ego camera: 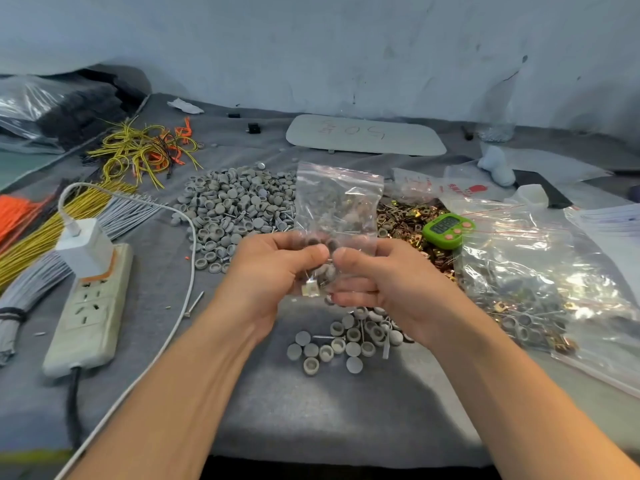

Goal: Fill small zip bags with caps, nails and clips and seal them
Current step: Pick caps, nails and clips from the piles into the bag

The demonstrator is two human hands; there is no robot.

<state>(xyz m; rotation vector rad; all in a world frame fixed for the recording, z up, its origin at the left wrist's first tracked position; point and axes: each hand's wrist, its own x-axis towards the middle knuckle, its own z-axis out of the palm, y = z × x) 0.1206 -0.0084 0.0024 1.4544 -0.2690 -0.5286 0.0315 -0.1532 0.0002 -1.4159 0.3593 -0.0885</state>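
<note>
In the head view, both hands meet at the middle of the scene and pinch the lower half of a small zip bag (337, 202). The left hand (273, 268) and the right hand (377, 282) each press a thumb on the near face, with curled fingers behind it. The bag is thin, clear, crinkled plastic. It is held upright above the tabletop (294, 410), with its red-lined zip strip at the top. Round grey caps, thin metal nails and a glint of brass show through the film between the thumbs. The tabletop is covered in soft grey felt. Below the hands lies a small scatter of caps (346, 341), matte grey discs, some domed side up and some showing a hollow cup. A far larger heap of caps (228, 209) sits behind the left hand. A pile of shiny brass clips (405, 216) lies behind the right hand, with a rounded green timer (446, 228) at its edge. On the right sprawls a large clear bag (540, 271), glossy and wrinkled, holding mixed hardware. On the left are a cream power strip (90, 306) with a white charger (85, 247) plugged in, and tangled yellow wires (145, 150).
</note>
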